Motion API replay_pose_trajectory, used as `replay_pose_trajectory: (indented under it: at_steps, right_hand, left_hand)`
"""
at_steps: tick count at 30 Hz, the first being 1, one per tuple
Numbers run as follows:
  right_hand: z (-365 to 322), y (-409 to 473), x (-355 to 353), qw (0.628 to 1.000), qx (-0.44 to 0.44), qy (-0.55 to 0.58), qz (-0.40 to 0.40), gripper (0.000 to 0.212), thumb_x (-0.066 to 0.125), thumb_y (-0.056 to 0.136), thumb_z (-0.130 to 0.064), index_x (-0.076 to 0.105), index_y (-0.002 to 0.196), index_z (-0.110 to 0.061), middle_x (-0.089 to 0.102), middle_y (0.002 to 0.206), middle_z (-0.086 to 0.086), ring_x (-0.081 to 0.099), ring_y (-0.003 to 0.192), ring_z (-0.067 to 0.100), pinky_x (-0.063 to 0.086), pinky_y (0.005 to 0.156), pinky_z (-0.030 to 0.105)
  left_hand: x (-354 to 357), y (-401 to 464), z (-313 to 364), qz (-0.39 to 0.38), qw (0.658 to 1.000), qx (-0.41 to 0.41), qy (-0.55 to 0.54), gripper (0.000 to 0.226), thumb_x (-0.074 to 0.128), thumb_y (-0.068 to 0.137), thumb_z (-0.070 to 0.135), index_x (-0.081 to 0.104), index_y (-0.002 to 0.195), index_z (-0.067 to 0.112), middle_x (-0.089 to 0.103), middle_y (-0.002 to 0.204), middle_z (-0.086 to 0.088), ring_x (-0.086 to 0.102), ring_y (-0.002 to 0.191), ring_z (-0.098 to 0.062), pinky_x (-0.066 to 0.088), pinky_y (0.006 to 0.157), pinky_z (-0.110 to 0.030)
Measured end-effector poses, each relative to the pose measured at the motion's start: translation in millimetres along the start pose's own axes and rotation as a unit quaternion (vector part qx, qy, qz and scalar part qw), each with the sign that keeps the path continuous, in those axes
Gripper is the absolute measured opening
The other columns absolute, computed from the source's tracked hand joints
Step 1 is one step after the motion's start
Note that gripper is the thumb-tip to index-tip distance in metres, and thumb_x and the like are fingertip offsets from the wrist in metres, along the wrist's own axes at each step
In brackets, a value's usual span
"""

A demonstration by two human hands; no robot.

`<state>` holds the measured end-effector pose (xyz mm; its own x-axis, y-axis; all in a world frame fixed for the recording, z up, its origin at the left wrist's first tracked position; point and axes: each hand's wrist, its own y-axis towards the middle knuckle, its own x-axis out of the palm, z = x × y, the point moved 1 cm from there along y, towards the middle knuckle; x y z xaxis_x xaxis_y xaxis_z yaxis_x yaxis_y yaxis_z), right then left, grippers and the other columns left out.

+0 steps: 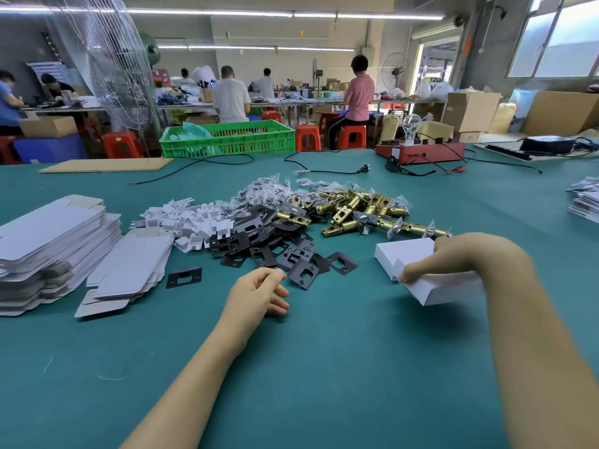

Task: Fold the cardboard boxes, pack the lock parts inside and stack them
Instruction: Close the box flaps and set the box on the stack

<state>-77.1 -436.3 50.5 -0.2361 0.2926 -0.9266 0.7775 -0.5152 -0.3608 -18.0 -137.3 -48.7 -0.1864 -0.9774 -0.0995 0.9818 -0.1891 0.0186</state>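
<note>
My right hand (460, 257) grips a folded white cardboard box (444, 288) that sits against a second white box (403, 252) on the green table. My left hand (259, 293) rests on the cloth, fingers loosely curled, holding nothing, just short of the black strike plates (269, 244). Behind the plates lies a heap of brass latch bolts (356, 209), small white card inserts (194, 222) and clear screw bags (269, 189). Flat unfolded box blanks (52, 238) are stacked at the left, with a smaller pile (129, 270) beside them.
A single black plate (183, 277) lies apart near the blanks. Cables, a plug (363, 170) and a red test box with a bulb (421, 150) sit at the back. A green crate (227, 137) stands behind the table. Another paper stack (583, 202) is at the right edge.
</note>
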Motion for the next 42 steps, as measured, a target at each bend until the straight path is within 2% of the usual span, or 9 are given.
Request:
replay_pose_trajectory:
  at_steps: [6, 13, 24, 29, 31, 33, 34, 37, 42]
  right_hand:
    - [4, 8, 15, 0.999, 0.034, 0.030, 0.003, 0.121, 0.073, 0.039, -0.069, 0.026, 0.142, -0.027, 0.044, 0.111, 0.001, 0.050, 0.095, 0.025, 0.037, 0.056, 0.031]
    - [1, 16, 19, 0.999, 0.038, 0.032, 0.011, 0.126, 0.079, 0.056, -0.061, 0.005, 0.152, -0.026, 0.035, 0.147, 0.006, 0.043, 0.108, 0.030, 0.043, 0.077, 0.039]
    - [1, 22, 24, 0.998, 0.036, 0.042, 0.012, 0.127, 0.077, 0.061, -0.064, 0.000, 0.153, -0.022, 0.031, 0.152, 0.007, 0.043, 0.126, 0.033, 0.042, 0.082, 0.040]
    - [-4, 20, 20, 1.000, 0.011, 0.005, 0.010, 0.118, 0.064, 0.070, -0.073, 0.009, 0.153, -0.012, 0.029, 0.155, 0.008, 0.037, 0.135, 0.031, 0.039, 0.098, 0.040]
    - [-11, 14, 12, 0.999, -0.011, -0.004, 0.044, 0.096, 0.060, 0.077, -0.071, 0.031, 0.146, -0.011, 0.044, 0.145, 0.008, 0.045, 0.127, 0.030, 0.042, 0.094, 0.038]
    - [-24, 6, 6, 0.989, -0.060, 0.013, 0.133, 0.052, 0.059, 0.085, -0.061, 0.058, 0.108, -0.014, 0.062, 0.101, 0.005, 0.057, 0.092, 0.023, 0.045, 0.067, 0.033]
    - [-34, 2, 5, 0.979, -0.089, 0.034, 0.182, 0.038, 0.059, 0.087, -0.054, 0.057, 0.085, -0.016, 0.058, 0.080, 0.004, 0.054, 0.074, 0.019, 0.039, 0.056, 0.030]
    - [-78, -11, 20, 0.943, -0.202, 0.091, 0.248, 0.040, 0.056, 0.088, -0.037, 0.043, 0.061, -0.011, 0.047, 0.058, 0.004, 0.044, 0.055, 0.018, 0.030, 0.048, 0.026]
    - [-137, -20, 90, 0.923, -0.306, 0.129, 0.194, 0.043, 0.051, 0.089, -0.033, 0.038, 0.054, -0.013, 0.044, 0.055, 0.003, 0.045, 0.060, 0.025, 0.028, 0.048, 0.026]
  left_hand:
    - [0, 1, -2, -0.002, 1.000, -0.004, -0.001, 0.022, 0.055, 0.098, 0.023, 0.070, 0.087, 0.011, 0.066, 0.065, 0.001, 0.065, 0.056, -0.015, 0.053, 0.054, -0.023]
    - [0, 3, -1, 0.000, 1.000, -0.001, 0.005, 0.022, 0.055, 0.099, 0.023, 0.070, 0.089, 0.010, 0.066, 0.065, 0.002, 0.065, 0.057, -0.015, 0.054, 0.054, -0.023]
    - [-1, 0, -3, -0.003, 1.000, 0.006, 0.020, 0.023, 0.054, 0.099, 0.022, 0.070, 0.088, 0.010, 0.067, 0.063, 0.004, 0.066, 0.057, -0.014, 0.054, 0.055, -0.022]
    - [-1, 0, -2, -0.004, 1.000, 0.006, 0.029, 0.024, 0.054, 0.099, 0.023, 0.070, 0.088, 0.009, 0.066, 0.064, 0.005, 0.066, 0.058, -0.014, 0.055, 0.058, -0.024]
    - [-1, 1, -2, -0.004, 0.999, 0.008, 0.034, 0.024, 0.054, 0.099, 0.022, 0.070, 0.088, 0.009, 0.066, 0.064, 0.005, 0.065, 0.058, -0.013, 0.055, 0.058, -0.025]
    - [-1, 2, -2, -0.004, 0.999, 0.009, 0.042, 0.024, 0.053, 0.099, 0.021, 0.070, 0.087, 0.009, 0.066, 0.064, 0.005, 0.066, 0.058, -0.013, 0.055, 0.059, -0.026]
    - [-1, 2, -2, -0.004, 0.999, 0.008, 0.045, 0.024, 0.053, 0.099, 0.020, 0.070, 0.087, 0.009, 0.066, 0.064, 0.004, 0.066, 0.058, -0.013, 0.055, 0.060, -0.026]
    - [-2, 2, -2, -0.003, 0.999, 0.008, 0.054, 0.024, 0.053, 0.099, 0.018, 0.071, 0.086, 0.009, 0.067, 0.066, 0.003, 0.066, 0.059, -0.014, 0.055, 0.062, -0.027]
    - [0, 2, -3, -0.013, 0.995, 0.023, 0.094, 0.023, 0.053, 0.098, 0.016, 0.068, 0.081, 0.012, 0.067, 0.065, 0.001, 0.066, 0.057, -0.013, 0.056, 0.060, -0.024]
